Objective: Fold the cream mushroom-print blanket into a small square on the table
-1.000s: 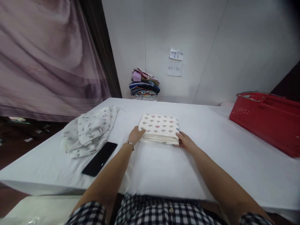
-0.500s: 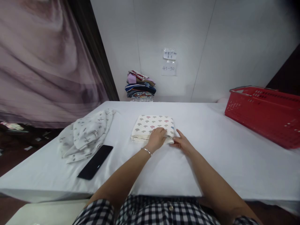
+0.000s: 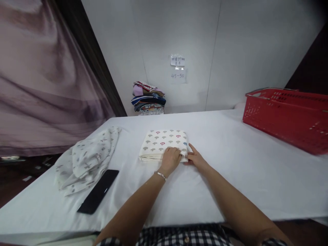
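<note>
A folded cream cloth [image 3: 164, 140] with grey, red and blue mushroom prints lies flat in the middle of the white table. My left hand [image 3: 171, 159], with a bracelet at the wrist, has its fingers closed on the cloth's near edge by the right corner. At that same corner my right hand [image 3: 195, 158] touches the right side of the cloth, thumb raised apart from the fingers. Some fingertips of both hands are hidden at the cloth's edge.
A crumpled printed white cloth [image 3: 88, 159] lies on the left, beside a black phone [image 3: 98, 191]. Folded fabrics [image 3: 148, 99] are stacked by the back wall. A red basket [image 3: 287, 118] stands at the right on the white table [image 3: 246, 177].
The view has shifted and tilted a little. My left hand has moved slightly towards the near right corner of the folded cloth and its fingers are more curled there.
</note>
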A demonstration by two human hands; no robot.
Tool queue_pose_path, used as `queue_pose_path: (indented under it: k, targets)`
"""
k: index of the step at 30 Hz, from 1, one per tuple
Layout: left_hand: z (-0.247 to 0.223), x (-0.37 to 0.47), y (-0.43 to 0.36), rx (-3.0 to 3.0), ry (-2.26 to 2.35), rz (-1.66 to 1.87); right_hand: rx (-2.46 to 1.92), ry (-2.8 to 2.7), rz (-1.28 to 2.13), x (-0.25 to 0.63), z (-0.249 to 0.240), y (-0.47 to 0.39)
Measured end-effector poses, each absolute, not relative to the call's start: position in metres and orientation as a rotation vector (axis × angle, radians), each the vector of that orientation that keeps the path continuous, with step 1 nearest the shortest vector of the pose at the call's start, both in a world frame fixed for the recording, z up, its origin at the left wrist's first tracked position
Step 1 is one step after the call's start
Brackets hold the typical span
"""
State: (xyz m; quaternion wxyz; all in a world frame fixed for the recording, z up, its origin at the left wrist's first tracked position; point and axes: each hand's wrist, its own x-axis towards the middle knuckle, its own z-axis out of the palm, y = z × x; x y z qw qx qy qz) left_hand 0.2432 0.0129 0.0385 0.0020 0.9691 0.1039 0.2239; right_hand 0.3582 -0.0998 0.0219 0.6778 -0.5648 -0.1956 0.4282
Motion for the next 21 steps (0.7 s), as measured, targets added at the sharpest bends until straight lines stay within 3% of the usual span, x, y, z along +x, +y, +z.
queue_pose_path:
  k: [11, 21]
  targets:
    - [0.040, 0.244, 0.017, 3.109, 0.189, 0.615, -1.397, -0.483, 0.828, 0.350, 0.018, -0.095]
    - [0.034, 0.223, 0.038, 3.028, 0.736, 0.719, -1.433, -0.548, 0.825, 0.352, 0.019, -0.101]
